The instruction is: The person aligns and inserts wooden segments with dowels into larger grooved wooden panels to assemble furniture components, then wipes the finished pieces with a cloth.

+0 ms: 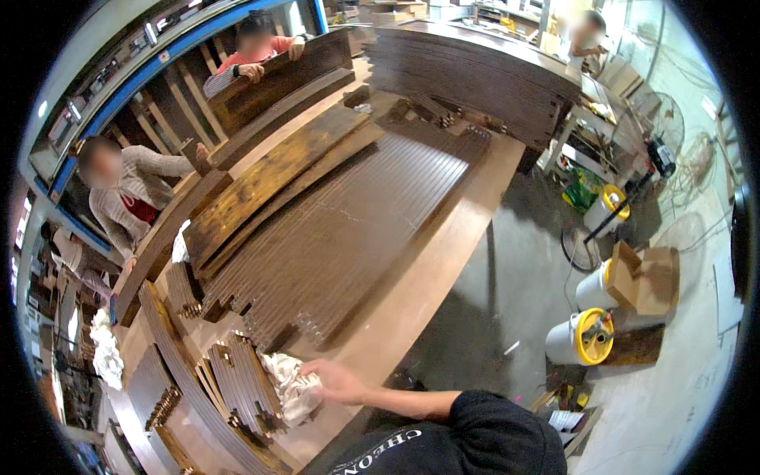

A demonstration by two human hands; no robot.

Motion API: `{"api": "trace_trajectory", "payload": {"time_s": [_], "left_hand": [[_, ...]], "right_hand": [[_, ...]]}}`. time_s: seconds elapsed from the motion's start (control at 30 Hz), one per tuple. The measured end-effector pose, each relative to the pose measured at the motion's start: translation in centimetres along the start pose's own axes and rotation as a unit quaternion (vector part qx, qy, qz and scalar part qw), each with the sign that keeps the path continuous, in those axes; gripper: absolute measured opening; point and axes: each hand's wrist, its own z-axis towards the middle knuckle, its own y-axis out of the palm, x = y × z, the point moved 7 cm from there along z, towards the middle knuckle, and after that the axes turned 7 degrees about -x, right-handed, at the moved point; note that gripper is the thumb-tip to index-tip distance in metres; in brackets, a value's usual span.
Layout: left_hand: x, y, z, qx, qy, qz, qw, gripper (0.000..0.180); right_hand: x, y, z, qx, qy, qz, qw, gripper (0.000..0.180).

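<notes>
My right hand point(339, 384) reaches in from the right, its fingers closed on the edge of a crumpled white cloth point(291, 388). The cloth lies on the worktable point(423, 305) beside a bundle of dark wooden strips point(241, 380). Just beyond the hand, many long brown strips point(332, 229) lie side by side in a wide sheet. Two broad, stained dark boards point(273, 178) rest along the far left side of that sheet. My left hand is not in view.
One co-worker point(131, 178) stands at the left by a long dark beam; another point(253, 59) leans on an upright board point(285, 87). A tall stack of dark boards point(475, 75) stands at the back. White buckets point(564, 342), an open carton point(645, 277) and a fan point(659, 119) are at the right.
</notes>
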Motion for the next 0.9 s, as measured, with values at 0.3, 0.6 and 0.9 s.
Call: {"api": "trace_trajectory", "payload": {"time_s": [0.3, 0.6, 0.9], "left_hand": [[14.8, 9.9, -6.5, -0.194, 0.083, -0.242, 0.947, 0.089], [27.2, 17.6, -14.8, -0.433, -0.019, -0.49, 0.756, 0.088], [45.1, 31.0, -25.1, -0.458, -0.228, -0.614, 0.601, 0.087]], "right_hand": [[0.4, -17.3, -5.1, 0.235, 0.052, 0.14, 0.961, 0.026], [-0.8, -45.1, -7.0, 0.405, -0.154, 0.1, 0.896, 0.048], [2.0, -84.1, -8.1, 0.443, -0.043, 0.007, 0.895, 0.075]]}}
